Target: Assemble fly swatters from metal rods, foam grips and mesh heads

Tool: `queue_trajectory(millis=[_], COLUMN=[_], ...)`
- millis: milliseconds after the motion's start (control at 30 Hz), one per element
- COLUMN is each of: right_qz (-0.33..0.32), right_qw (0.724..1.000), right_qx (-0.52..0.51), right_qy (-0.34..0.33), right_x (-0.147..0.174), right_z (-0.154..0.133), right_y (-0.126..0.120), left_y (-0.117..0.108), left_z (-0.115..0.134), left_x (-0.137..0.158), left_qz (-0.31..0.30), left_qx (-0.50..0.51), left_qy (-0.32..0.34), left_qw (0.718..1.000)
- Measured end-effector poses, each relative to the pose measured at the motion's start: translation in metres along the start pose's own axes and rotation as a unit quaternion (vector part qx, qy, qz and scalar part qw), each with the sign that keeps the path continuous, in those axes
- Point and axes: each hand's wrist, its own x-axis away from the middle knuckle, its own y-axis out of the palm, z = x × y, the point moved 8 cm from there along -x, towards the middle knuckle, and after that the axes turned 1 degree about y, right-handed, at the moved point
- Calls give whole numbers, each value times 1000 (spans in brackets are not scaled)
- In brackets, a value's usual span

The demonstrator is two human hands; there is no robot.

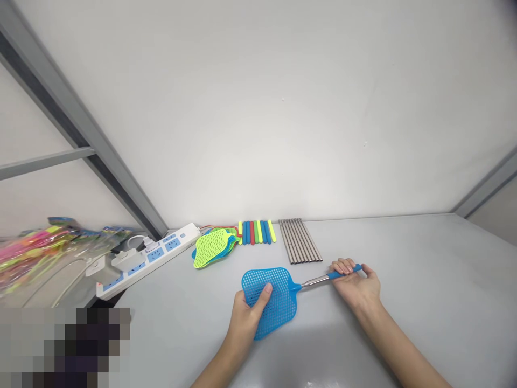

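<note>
A blue fly swatter point(278, 302) with a perforated head, a metal rod and a blue grip is held between my two hands above the table. My left hand point(248, 318) pinches the head, thumb on top and fingers behind it. At the other end, my right hand point(357, 283) is closed around the blue grip point(337, 274), palm turned up. Beyond them lie a stack of swatter heads point(212, 248) with a yellow-green one on top, a row of coloured grips point(257, 232), and several metal rods point(299, 241) side by side.
A white power strip point(149, 261) with plugs and cables runs along the left of the grey table point(424, 269). Colourful packaged items point(36, 250) lie farther left. A pale wall point(307, 108) closes off the back, with a grey metal frame point(86, 121) at the left.
</note>
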Motion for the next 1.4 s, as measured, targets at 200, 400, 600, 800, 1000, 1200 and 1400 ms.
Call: queue_trajectory(millis=[200, 400, 600, 800, 1000, 1200, 1400], right_qz=[2, -15, -17, -17, -8, -4, 43], right_qw=[999, 1000, 999, 999, 1000, 997, 967], right_qx=[-28, 12, 40, 40, 25, 76, 244], right_qy=[18, 5, 0, 0, 2, -12, -62], right_x=[0, -2, -4, -3, -2, -1, 1], right_z=[2, -2, -3, -3, -2, -2, -9], right_y=[-1, -1, -1, -1, -1, 5, 9], left_y=[-1, -3, -2, -6, -7, -7, -10], left_z=[-1, -3, 2, 2, 2, 0, 3], left_x=[0, -1, -2, -3, -3, -3, -1], left_qz=[1, 14, 3, 11, 14, 18, 29], left_qx=[-1, -3, -3, -19, -12, 23, 82], left_qy=[3, 0, 4, 11, -2, -25, -52], left_qw=[1000, 1000, 1000, 1000, 1000, 999, 995])
